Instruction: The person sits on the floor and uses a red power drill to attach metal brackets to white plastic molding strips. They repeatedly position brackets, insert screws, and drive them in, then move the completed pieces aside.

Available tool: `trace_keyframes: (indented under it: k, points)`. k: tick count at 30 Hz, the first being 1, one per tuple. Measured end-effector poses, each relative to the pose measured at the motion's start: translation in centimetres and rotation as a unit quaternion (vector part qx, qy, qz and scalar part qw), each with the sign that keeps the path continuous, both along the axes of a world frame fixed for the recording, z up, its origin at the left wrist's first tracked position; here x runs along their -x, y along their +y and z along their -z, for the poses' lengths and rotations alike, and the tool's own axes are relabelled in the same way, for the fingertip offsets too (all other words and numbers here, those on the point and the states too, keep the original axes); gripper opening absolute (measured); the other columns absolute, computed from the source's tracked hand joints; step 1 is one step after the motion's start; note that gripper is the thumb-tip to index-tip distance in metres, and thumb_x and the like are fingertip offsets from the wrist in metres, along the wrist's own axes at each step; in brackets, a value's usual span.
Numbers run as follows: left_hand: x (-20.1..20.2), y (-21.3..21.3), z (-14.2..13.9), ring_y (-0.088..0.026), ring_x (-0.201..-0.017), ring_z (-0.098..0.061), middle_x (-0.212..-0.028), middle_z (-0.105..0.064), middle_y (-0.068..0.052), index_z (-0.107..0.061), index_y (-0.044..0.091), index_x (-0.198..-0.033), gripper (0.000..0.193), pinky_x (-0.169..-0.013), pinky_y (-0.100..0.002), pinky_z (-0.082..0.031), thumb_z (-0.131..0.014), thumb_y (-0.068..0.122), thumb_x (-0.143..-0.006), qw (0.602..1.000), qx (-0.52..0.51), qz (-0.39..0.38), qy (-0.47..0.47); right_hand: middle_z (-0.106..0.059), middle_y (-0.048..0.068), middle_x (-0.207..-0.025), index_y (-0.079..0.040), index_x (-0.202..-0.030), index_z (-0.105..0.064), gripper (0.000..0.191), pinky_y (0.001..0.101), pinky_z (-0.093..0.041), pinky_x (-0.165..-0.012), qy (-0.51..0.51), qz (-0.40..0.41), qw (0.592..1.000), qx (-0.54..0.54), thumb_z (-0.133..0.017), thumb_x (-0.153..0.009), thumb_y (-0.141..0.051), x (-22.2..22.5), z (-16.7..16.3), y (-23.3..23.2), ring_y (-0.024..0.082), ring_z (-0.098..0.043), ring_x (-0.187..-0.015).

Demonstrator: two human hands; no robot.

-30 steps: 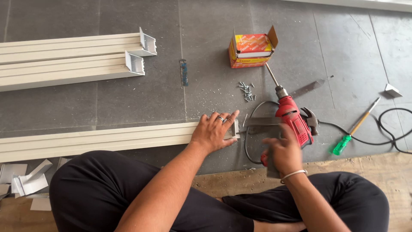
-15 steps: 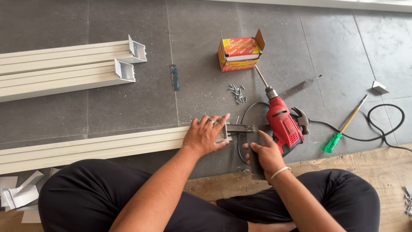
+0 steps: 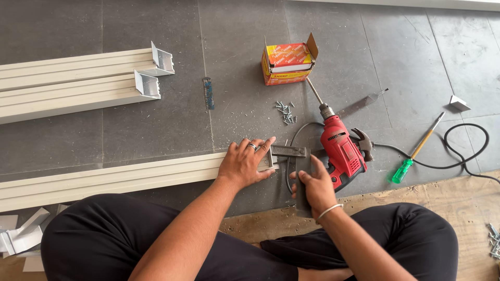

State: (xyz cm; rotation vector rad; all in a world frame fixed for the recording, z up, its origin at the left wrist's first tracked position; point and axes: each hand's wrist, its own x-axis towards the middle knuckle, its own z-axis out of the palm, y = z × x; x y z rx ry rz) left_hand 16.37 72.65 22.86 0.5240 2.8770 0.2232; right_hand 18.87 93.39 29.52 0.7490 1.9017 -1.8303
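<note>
A person sits cross-legged on a grey tiled floor, both hands on a grey metal try square (image 3: pixel 291 156) laid against the right end of a long white aluminium channel (image 3: pixel 114 177) that runs off to the left. The left hand (image 3: pixel 245 164) lies flat on top of the channel's end, its fingers spread and pointing to the right, so that the square's ruled blade starts just right of the fingertips and lies across the floor beyond them. The right hand (image 3: pixel 314 187) grips the square's dark stock from the near side, thumb on the left edge and fingers wrapped round the right, with the stock rising out of the grip toward the blade. Just right of that hand a red electric drill (image 3: pixel 339 148) lies on the floor, its bit pointing far and left, and a hammer (image 3: pixel 363 143) rests touching its right side. Farther off sits an open orange and yellow cardboard box (image 3: pixel 286 65), with a scatter of small screws (image 3: pixel 285 112) between it and the square. A green-handled screwdriver (image 3: pixel 414 153) lies well to the right beside a black cable (image 3: pixel 463 151). Two more white channels (image 3: pixel 78 86) lie at far left.
</note>
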Motion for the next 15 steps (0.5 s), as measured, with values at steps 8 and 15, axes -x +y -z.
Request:
trace_keyframes:
  k: [8,15]
  points:
    - [-0.1,0.0,-0.6,-0.023,-0.129,-0.05,-0.144,-0.052,-0.006,-0.018,0.027,-0.162,0.1,-0.104,-0.042,-0.041,-0.064,0.071,-0.085,0.999,-0.036,-0.021,-0.003,-0.072,0.015,-0.091,-0.014,-0.153,-0.036,0.061,0.0355,-0.054,-0.048,0.013,0.006,1.0,-0.009,-0.051,-0.095,0.0,1.0,0.0,1.4,0.021,-0.062,-0.057]
    - [-0.1,0.6,-1.5,-0.028,-0.139,-0.043,-0.148,-0.047,-0.008,-0.022,0.025,-0.156,0.107,-0.115,-0.051,-0.03,-0.073,0.072,-0.075,0.995,-0.041,-0.057,-0.068,-0.074,0.02,-0.097,-0.001,-0.155,-0.032,0.063,0.037,-0.058,-0.054,0.197,0.104,0.974,-0.052,-0.056,-0.097,0.001,9.5,-0.6,15.0,0.024,-0.068,-0.063]
